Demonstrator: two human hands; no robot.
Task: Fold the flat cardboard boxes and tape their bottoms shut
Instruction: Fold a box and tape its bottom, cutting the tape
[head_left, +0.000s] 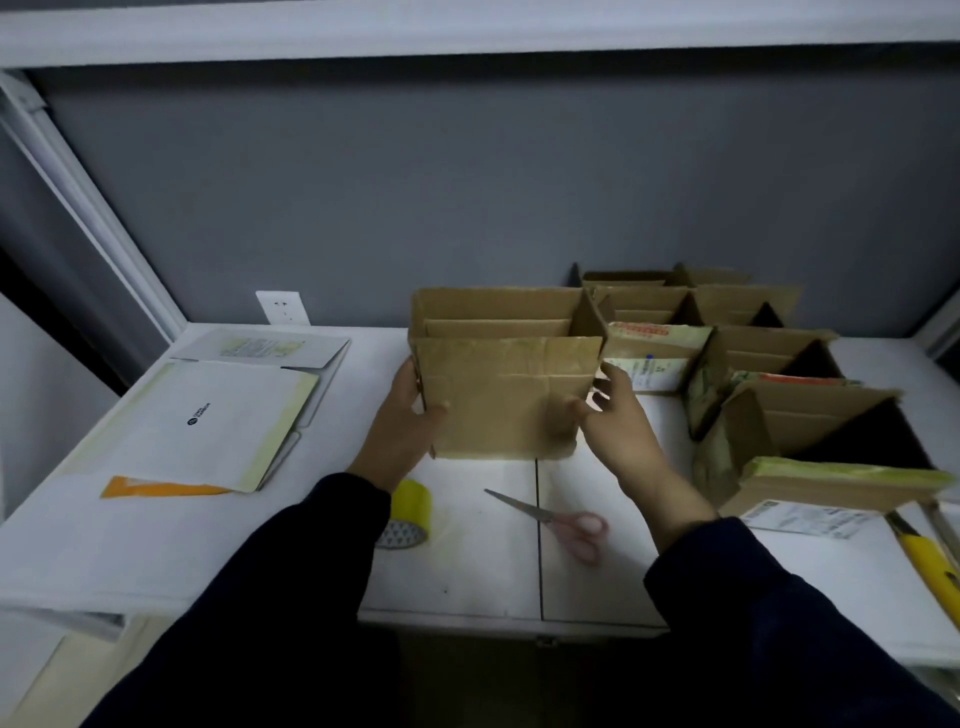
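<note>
A brown cardboard box (506, 384) stands upright on the white table (208, 551), top open, flaps up. My left hand (410, 410) grips its left edge, thumb on the front face. My right hand (613, 415) is at its lower right corner, thumb touching the front face and fingers spread beside the side. A roll of yellow tape (408, 514) lies near my left forearm. Pink-handled scissors (556, 519) lie in front of the box.
Several folded brown boxes (779, 353) stand in rows at the right, the nearest one (810, 447) by my right wrist. Flat white cartons (208, 415) lie at the left. A yellow utility knife (924, 561) lies at the right edge. A grey wall stands behind.
</note>
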